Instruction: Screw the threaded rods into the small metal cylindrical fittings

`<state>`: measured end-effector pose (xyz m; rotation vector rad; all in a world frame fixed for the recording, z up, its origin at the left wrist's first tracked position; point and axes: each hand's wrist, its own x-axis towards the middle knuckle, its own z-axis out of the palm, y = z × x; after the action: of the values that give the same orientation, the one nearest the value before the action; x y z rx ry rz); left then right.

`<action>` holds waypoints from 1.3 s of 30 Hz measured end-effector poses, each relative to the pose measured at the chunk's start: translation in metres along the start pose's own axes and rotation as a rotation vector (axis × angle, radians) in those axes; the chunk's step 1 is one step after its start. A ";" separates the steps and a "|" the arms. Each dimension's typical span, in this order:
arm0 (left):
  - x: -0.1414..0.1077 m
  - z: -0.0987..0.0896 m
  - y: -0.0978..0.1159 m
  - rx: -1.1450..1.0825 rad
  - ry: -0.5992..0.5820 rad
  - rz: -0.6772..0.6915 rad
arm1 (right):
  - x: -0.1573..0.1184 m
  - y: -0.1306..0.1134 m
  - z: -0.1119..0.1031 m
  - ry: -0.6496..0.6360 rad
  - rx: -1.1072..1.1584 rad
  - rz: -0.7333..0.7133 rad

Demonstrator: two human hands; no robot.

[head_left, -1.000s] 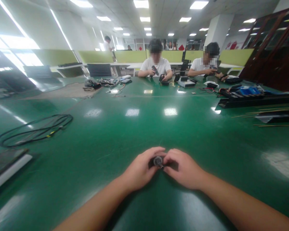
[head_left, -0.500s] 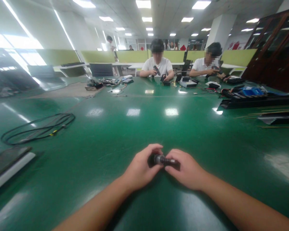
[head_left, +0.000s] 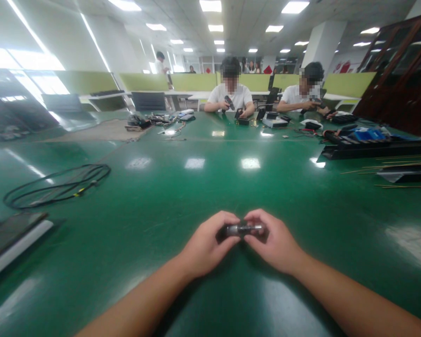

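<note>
A small dark cylindrical object [head_left: 243, 229] with a shiny metallic tip lies sideways between my two hands, low over the green table [head_left: 203, 187]. My left hand [head_left: 210, 241] is wrapped round its dark left end, fingers behind and thumb in front. Curved around the metallic right end is my right hand [head_left: 275, 241], its thumb and fingers on either side of the object. The fingertips of the two hands nearly meet. What exactly the object is cannot be made out.
Looped black cable [head_left: 58, 187] lies at the left, behind a dark flat device [head_left: 17, 238]. Black trays [head_left: 379, 149] and thin rods are at the right. Two people in white shirts [head_left: 243, 96] work across the table among tools and parts.
My right hand has shifted slightly right and its fingers have loosened around the object. The object now shows more of its metallic tip and lies more level.
</note>
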<state>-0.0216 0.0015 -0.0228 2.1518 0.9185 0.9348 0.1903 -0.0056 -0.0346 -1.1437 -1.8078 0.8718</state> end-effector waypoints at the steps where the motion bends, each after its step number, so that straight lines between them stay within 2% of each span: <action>1: 0.000 0.000 0.000 0.005 -0.005 -0.001 | 0.000 0.000 0.000 0.003 -0.006 -0.011; 11: 0.001 -0.001 0.001 0.023 -0.061 0.008 | -0.001 0.002 0.001 -0.010 -0.023 -0.053; 17: -0.002 0.001 0.000 0.063 0.028 -0.047 | 0.000 -0.001 0.000 -0.009 -0.053 -0.112; 24: -0.002 0.001 0.000 0.064 0.019 -0.042 | 0.000 -0.001 -0.001 -0.004 -0.037 -0.139; 39: -0.004 0.002 -0.002 0.079 0.007 -0.046 | -0.001 0.001 0.000 -0.027 -0.048 -0.095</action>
<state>-0.0228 -0.0009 -0.0266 2.1848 1.0195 0.8977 0.1905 -0.0063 -0.0354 -1.0716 -1.8979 0.7961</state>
